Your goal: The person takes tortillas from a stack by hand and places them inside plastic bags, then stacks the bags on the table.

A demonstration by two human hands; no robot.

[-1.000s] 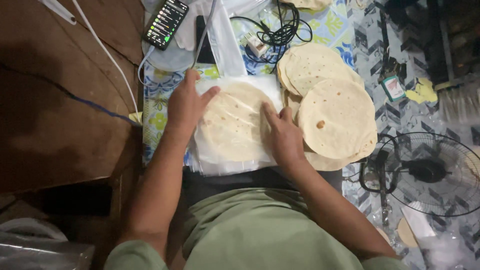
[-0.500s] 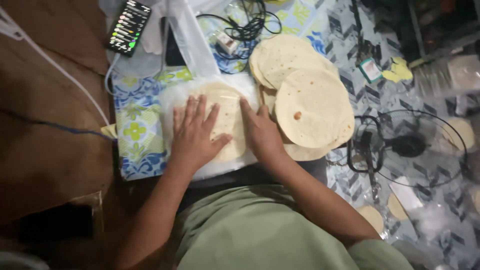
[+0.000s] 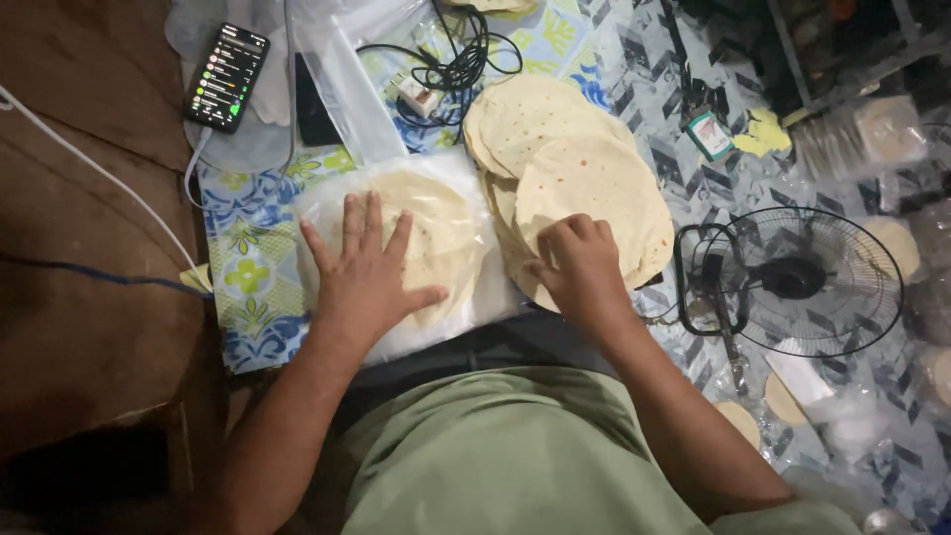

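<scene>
The tortilla (image 3: 436,223) under the left hand (image 3: 369,277) is looking pale, round and flat, freckled with small brown spots, and it is lying on a clear plastic sheet (image 3: 475,297) spread over a blue and yellow floral cloth (image 3: 248,287), right in front of the person. The left hand is pressing flat on it with fingers spread wide, gripping nothing. Just to the right, a stack (image 3: 575,178) of the same flatbreads is fanning out, overlapping, its near edge beside the sheet. The right hand (image 3: 580,263) is resting on the lower left edge of that stack, fingers curled down onto the top piece; whether it is pinching it cannot be told. Half a second ago the right hand was lying on the right edge of the single tortilla next to the left hand; it is now sitting over on the stack, apart from the left. A lit phone (image 3: 228,77) is lying at the cloth's far corner, and a fan (image 3: 802,282) is lying further right.
</scene>
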